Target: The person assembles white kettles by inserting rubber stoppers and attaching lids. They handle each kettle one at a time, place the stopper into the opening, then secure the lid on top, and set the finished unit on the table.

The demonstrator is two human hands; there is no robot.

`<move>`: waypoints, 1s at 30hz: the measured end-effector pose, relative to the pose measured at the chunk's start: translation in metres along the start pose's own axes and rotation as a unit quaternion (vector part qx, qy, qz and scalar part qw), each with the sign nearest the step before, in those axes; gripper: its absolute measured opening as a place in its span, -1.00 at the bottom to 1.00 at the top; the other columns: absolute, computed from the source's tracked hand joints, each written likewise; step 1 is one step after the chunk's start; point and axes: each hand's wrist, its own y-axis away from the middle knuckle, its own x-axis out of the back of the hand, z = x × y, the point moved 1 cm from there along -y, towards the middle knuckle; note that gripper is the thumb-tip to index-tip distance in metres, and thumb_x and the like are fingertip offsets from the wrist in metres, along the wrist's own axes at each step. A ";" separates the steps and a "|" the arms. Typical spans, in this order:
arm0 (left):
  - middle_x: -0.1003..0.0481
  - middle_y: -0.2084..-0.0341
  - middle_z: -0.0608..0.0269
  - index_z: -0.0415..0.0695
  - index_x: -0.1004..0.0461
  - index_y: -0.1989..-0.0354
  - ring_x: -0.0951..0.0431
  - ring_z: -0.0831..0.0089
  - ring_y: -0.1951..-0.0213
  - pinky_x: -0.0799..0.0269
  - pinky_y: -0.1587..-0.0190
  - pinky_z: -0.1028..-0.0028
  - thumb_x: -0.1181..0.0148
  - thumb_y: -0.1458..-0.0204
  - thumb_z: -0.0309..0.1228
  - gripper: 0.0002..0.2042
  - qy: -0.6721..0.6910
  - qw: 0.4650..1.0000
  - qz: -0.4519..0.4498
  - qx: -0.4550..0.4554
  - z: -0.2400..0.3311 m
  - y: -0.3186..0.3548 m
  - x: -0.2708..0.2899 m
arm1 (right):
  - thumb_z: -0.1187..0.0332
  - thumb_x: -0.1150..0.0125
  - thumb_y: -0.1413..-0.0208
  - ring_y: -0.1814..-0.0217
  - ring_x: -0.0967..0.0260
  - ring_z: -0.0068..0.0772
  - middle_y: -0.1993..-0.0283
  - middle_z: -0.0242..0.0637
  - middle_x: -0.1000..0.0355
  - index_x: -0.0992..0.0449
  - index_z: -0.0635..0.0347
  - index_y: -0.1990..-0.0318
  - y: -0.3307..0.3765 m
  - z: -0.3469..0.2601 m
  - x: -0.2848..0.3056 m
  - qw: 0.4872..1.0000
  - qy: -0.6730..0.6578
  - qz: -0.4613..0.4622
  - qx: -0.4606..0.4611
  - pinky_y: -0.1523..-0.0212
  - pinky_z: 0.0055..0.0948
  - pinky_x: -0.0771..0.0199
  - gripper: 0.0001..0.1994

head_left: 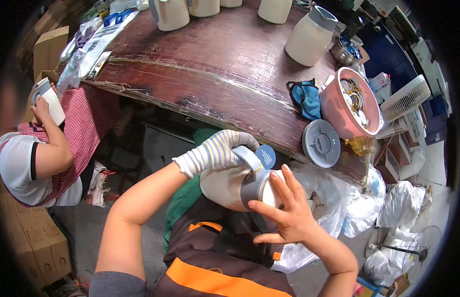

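We hold a smooth cream kettle (225, 187) just below the desk (230, 74) edge: gloved left hand (222, 151) wrapped around its handle, bare right hand (284, 210) spread on its base.

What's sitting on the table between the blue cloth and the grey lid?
Nothing: in the head view, bare dark wood separates the blue cloth from the grey lid on the table.

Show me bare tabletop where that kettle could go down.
Free: the wide middle of the table, between the kettles along the far edge and the near edge. Crowded: right end, with pink bowl, grey lid, blue cloth; far left, plastic bags.
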 end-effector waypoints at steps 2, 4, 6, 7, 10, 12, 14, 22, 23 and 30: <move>-0.58 0.35 0.32 -0.17 -0.54 0.12 -0.56 0.56 0.34 -0.51 0.24 0.51 -0.39 0.19 -0.47 -0.63 0.005 0.999 -0.008 -0.042 -0.003 -0.005 0.005 | -0.33 -0.20 0.13 -0.42 0.07 0.28 -0.40 0.05 -0.01 -0.45 -0.29 -0.13 -0.003 0.014 0.004 0.999 0.006 -0.021 0.050 -0.30 0.19 0.00 -0.33; -0.56 0.45 0.34 -0.18 -0.54 0.13 -0.51 0.62 0.52 -0.47 0.46 0.57 -0.37 0.19 -0.48 -0.64 0.026 0.997 -0.045 0.063 0.008 0.003 0.008 | -0.31 -0.20 0.11 -0.42 0.04 0.24 -0.39 0.05 -0.04 -0.45 -0.28 -0.13 -0.006 0.029 0.007 0.994 0.017 -0.041 0.097 -0.32 0.19 0.03 -0.35; -0.53 0.53 0.36 -0.19 -0.55 0.15 -0.45 0.67 0.60 -0.36 0.58 0.60 -0.32 0.19 -0.48 -0.66 -0.015 0.993 -0.053 0.104 0.014 0.005 0.004 | -0.25 -0.18 0.05 -0.40 -0.07 0.06 -0.32 -0.04 -0.18 -0.47 -0.15 -0.07 -0.007 0.038 0.002 0.987 0.015 -0.022 0.161 -0.34 0.23 0.09 -0.41; -0.53 0.52 0.35 -0.20 -0.55 0.15 -0.46 0.68 0.58 -0.37 0.56 0.60 -0.33 0.19 -0.48 -0.66 0.001 0.996 -0.044 0.082 0.014 0.007 0.005 | -0.23 -0.17 0.04 -0.39 -0.10 0.03 -0.30 -0.07 -0.21 -0.48 -0.12 -0.06 -0.010 0.038 -0.001 0.984 0.001 -0.010 0.176 -0.35 0.24 0.10 -0.42; -0.57 0.45 0.35 -0.21 -0.56 0.21 -0.51 0.63 0.39 -0.46 0.30 0.54 -0.35 0.18 -0.47 -0.71 -0.004 0.995 0.011 0.095 0.024 0.025 -0.002 | -0.16 -0.15 0.03 -0.31 -0.19 -0.02 -0.23 -0.10 -0.29 -0.49 -0.01 -0.01 -0.016 0.032 -0.006 0.989 -0.022 0.053 0.136 -0.30 0.20 0.01 -0.45; -0.57 0.30 0.25 -0.19 -0.52 0.14 -0.51 0.58 0.24 -0.45 0.14 0.46 -0.38 0.17 -0.46 -0.65 -0.048 0.993 0.014 0.106 0.006 0.037 -0.017 | -0.11 -0.16 0.03 -0.28 -0.20 0.02 -0.19 -0.09 -0.29 -0.47 0.04 -0.03 -0.017 0.034 -0.014 0.991 -0.045 0.127 0.007 -0.25 0.12 -0.07 -0.45; -0.52 0.17 0.07 -0.19 -0.46 0.04 -0.52 0.39 0.13 -0.42 0.05 0.36 -0.32 0.08 -0.37 -0.60 -0.062 0.998 -0.003 0.009 0.016 0.047 -0.060 | 0.03 -0.19 0.04 -0.25 -0.19 0.08 -0.16 -0.04 -0.29 -0.45 0.12 -0.02 -0.022 0.039 -0.020 0.979 -0.031 0.151 -0.131 -0.23 -0.04 -0.12 -0.50; -0.48 0.17 -0.15 -0.21 -0.42 0.07 -0.46 -0.08 0.12 -0.39 0.06 0.13 -0.06 -0.05 -0.24 -0.65 -0.164 0.980 -0.086 0.073 0.019 0.039 -0.127 | 0.09 -0.23 0.07 -0.30 -0.14 0.09 -0.23 0.03 -0.22 -0.42 0.18 -0.02 -0.010 0.056 -0.024 0.960 -0.099 0.156 -0.212 -0.28 -0.10 -0.10 -0.49; -0.52 0.23 -0.07 -0.22 -0.42 0.05 -0.52 0.02 0.14 -0.40 0.03 0.20 -0.11 -0.02 -0.28 -0.64 -0.144 0.984 -0.083 0.057 0.015 0.037 -0.123 | 0.06 -0.24 0.09 -0.33 -0.11 0.09 -0.26 0.04 -0.18 -0.40 0.18 -0.06 -0.014 0.052 -0.015 0.953 -0.139 0.161 -0.218 -0.30 -0.11 -0.07 -0.43; -0.52 0.54 0.33 -0.22 -0.58 0.25 -0.43 0.67 0.56 -0.32 0.51 0.63 -0.28 -0.01 -0.28 -0.74 0.222 0.942 0.231 0.098 0.140 0.110 0.001 | -0.08 -0.07 -0.13 -0.39 -0.08 -0.18 -0.32 -0.10 -0.17 -0.36 0.27 -0.11 0.012 0.058 0.002 0.825 -0.365 0.355 -0.246 -0.34 -0.21 -0.01 -0.41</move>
